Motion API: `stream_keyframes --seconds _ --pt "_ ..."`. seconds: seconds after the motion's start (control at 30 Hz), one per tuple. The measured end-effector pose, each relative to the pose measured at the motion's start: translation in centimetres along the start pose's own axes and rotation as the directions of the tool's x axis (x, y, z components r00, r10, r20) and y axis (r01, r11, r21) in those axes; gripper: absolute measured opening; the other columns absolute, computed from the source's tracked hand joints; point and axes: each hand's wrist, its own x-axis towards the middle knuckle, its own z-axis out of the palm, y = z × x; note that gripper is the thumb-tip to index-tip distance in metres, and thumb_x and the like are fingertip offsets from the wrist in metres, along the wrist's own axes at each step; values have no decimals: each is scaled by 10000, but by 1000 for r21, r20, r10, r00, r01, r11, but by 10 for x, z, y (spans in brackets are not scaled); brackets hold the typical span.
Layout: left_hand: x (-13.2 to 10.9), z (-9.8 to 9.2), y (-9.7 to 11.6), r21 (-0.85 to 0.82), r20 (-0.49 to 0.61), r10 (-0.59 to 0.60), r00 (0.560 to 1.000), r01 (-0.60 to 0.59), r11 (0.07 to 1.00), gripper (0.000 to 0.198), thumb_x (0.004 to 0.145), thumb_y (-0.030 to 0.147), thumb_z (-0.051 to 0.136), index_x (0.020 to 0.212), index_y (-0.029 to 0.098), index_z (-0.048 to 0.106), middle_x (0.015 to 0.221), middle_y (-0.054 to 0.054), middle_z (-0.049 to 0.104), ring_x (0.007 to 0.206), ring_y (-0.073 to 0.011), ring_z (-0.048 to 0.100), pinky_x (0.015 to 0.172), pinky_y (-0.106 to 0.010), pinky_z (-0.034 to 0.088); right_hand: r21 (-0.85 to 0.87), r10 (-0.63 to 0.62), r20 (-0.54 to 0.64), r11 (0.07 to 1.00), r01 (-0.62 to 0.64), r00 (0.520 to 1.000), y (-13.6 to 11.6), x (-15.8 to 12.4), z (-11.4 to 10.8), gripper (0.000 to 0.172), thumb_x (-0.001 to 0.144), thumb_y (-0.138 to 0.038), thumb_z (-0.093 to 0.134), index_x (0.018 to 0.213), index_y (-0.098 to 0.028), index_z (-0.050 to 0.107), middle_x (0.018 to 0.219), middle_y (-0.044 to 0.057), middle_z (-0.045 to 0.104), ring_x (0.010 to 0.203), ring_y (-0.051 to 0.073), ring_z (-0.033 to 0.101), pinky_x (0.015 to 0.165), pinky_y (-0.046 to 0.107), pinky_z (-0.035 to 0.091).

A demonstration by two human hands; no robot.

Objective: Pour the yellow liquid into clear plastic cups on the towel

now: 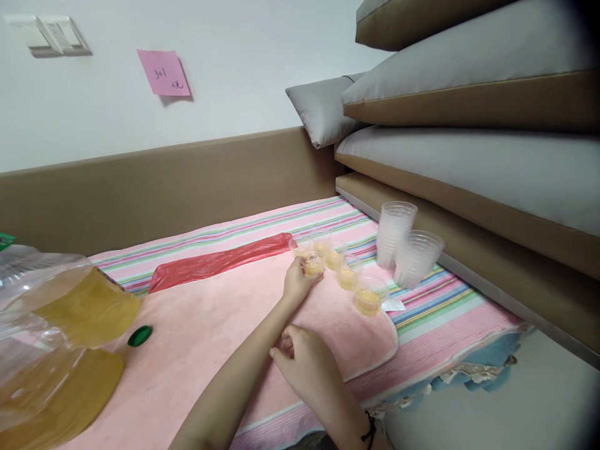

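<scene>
A big bottle of yellow liquid (56, 325) sits at the left edge of a pink towel (201, 337) spread over a striped sheet (431, 312). The left hand (296, 282) grips a small filled cup (313, 265) on the towel. The right hand (307, 362) rests loosely curled and empty. Grey cushions (469, 81) are stacked at right.

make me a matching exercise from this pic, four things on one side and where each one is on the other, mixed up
Things
1. left hand
2. green cap
3. red plastic bag
4. empty clear cups, stacked

Places
a. lying on the striped sheet at the far edge of the pink towel
b. beside the brown cushions at the right
c. fingers around a small cup of yellow liquid
d. on the pink towel near the big bottle

Pairs: 1-c, 2-d, 3-a, 4-b
</scene>
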Motion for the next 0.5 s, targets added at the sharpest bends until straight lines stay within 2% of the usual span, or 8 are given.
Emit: stream_keyframes --seconds 0.37,0.5 --pt "-1 -2 2 16 13 -29 999 29 999 486 596 329 826 945 203 513 857 -6 635 753 -158 588 683 -280 444 18 -20 -9 1000 20 1000 2 1 0 113 797 -214 657 876 -168 722 891 91 775 856 241 712 711 283 451" --pt "-3 -9 6 63 -7 -48 999 49 997 525 566 284 836 967 203 507 899 -18 630 804 -170 594 707 -288 457 -4 -17 -14 1000 17 1000 5 3 -3 103 797 -232 664 858 -169 716 853 83 768 834 240 709 693 280 441"
